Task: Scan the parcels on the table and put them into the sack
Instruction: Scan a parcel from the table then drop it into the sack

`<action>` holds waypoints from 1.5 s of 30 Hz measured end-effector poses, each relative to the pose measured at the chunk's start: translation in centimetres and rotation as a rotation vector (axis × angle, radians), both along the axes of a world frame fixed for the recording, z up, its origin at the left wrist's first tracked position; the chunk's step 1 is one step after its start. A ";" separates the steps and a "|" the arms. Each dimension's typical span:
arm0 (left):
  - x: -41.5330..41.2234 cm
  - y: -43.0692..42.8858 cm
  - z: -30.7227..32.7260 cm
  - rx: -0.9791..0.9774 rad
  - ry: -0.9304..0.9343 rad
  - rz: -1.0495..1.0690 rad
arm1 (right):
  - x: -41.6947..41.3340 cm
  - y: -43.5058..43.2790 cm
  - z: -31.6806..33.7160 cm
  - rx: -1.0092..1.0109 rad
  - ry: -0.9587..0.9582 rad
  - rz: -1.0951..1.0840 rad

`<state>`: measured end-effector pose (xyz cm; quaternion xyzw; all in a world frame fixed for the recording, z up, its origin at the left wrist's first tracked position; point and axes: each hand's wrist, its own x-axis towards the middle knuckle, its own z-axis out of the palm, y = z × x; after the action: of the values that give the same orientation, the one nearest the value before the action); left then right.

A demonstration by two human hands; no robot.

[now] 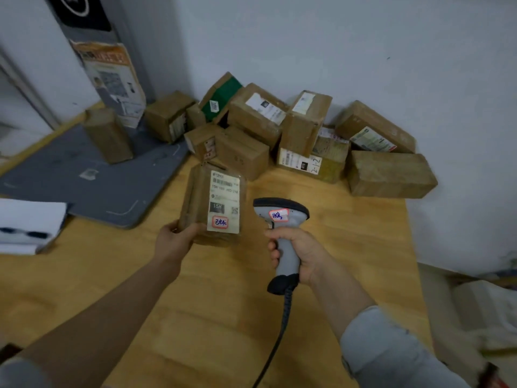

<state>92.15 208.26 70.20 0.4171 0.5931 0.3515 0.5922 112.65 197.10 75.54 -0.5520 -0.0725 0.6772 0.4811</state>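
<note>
Cardboard parcel (197, 203) gripped by left hand (173, 239), label (224, 204) up, probably for scanning; right hand (296, 253) curled round scanner (282, 217), head just beside the label.

Left hand (174, 242) outstretched, gripping brown cardboard parcel (215, 203), grey-sleeved right hand (300, 254) wrapped round grey plastic handheld scanner (282, 219)

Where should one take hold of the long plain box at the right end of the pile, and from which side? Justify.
Grip the long box near its middle, coming from the open near side and above, probably spanning its narrow depth. It lies flat with its near face unobstructed; a labelled parcel crowds behind it, and the wall stands close at its right end.
</note>
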 end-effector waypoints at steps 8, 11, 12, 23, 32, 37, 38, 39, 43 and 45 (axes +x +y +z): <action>-5.3 -0.7 -0.9 0.049 0.025 0.056 | -6.4 -0.8 2.9 0.119 -0.258 0.062; -6.9 -0.6 -1.3 0.069 0.039 0.058 | -7.8 -0.8 3.8 0.160 -0.299 0.065; -7.3 -0.7 -1.2 0.073 0.038 0.070 | -8.2 -0.8 4.0 0.170 -0.305 0.063; -10.0 -1.8 0.3 0.135 0.011 0.115 | -10.9 -0.5 5.7 0.218 -0.376 0.078; -11.2 -1.6 0.5 0.171 0.020 0.148 | -12.2 -0.1 6.2 0.233 -0.382 0.092; -11.7 -1.6 0.7 0.184 0.025 0.178 | -12.6 0.2 6.3 0.237 -0.367 0.094; -11.9 -1.5 0.7 0.185 0.028 0.179 | -12.6 0.3 6.3 0.237 -0.366 0.097; -12.0 -1.5 0.7 0.183 0.031 0.179 | -12.7 0.4 6.3 0.238 -0.366 0.102; -12.6 -1.4 0.6 0.186 0.044 0.187 | -12.9 0.6 6.3 0.242 -0.375 0.103; -12.7 -1.6 0.7 0.190 0.059 0.197 | -13.0 0.7 6.3 0.244 -0.378 0.105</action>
<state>79.45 206.71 70.90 0.4211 0.6123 0.4501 0.4952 99.62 197.79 81.87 -0.6023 -0.2713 0.5721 0.4861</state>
